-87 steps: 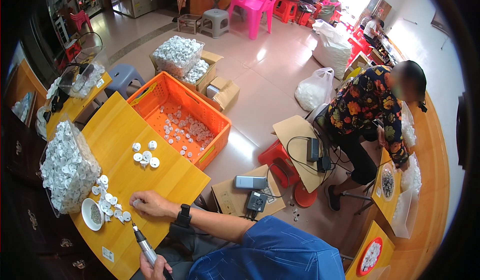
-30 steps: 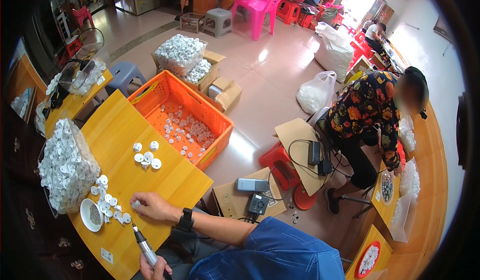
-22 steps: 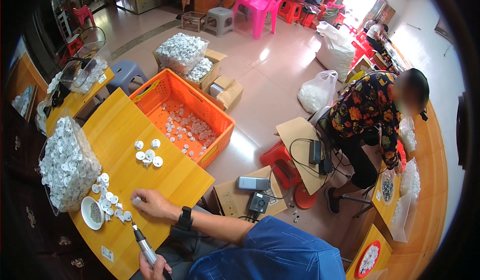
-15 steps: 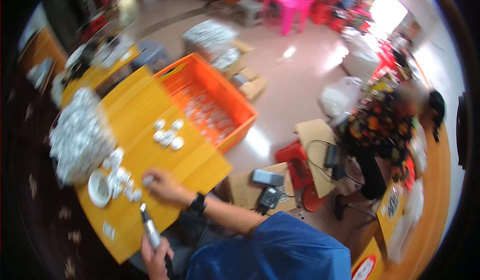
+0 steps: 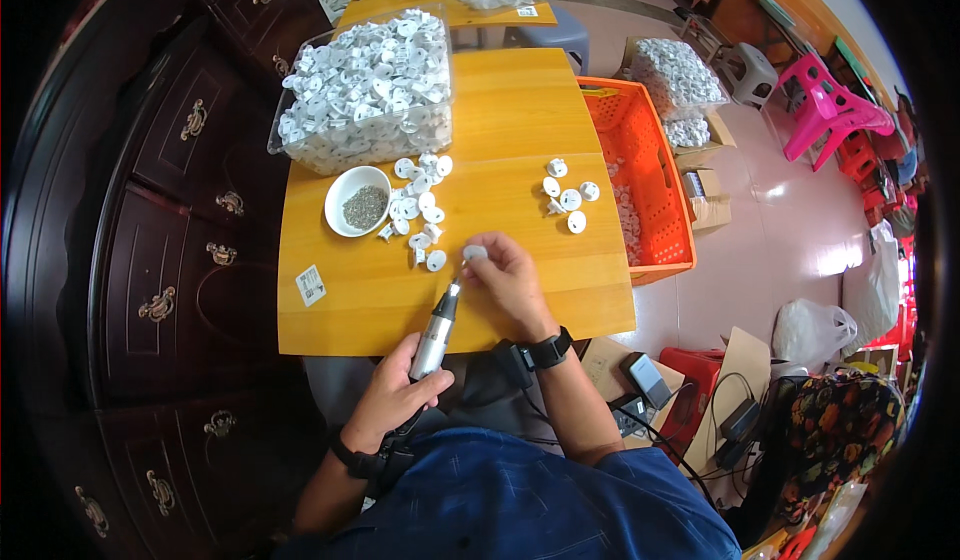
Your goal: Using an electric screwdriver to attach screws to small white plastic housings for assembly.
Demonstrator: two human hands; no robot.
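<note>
My left hand (image 5: 408, 385) is closed around a silver electric screwdriver (image 5: 433, 340) with a black nose, tilted up and to the right. Its tip is close by my right fingers; whether it touches anything there I cannot tell. In my right hand (image 5: 510, 278) a small round white plastic part (image 5: 475, 253) is pinched between thumb and fingers. To the left lies a loose group of similar white parts (image 5: 432, 215), beside a white bowl (image 5: 332, 214) of tiny metal pieces, apparently screws. Several more white parts (image 5: 570, 199) sit apart on the table's right side.
A clear bin (image 5: 365, 125) heaped with white parts stands on the yellow wooden table (image 5: 510, 110). An orange crate (image 5: 665, 200) is at its right, dark drawers (image 5: 180, 230) at its left. A person in a flowered top (image 5: 850, 430) is at the lower right.
The view has swung round, bringing the table to the middle. My right hand, still holding the white part, and the screwdriver tip have come close together.
</note>
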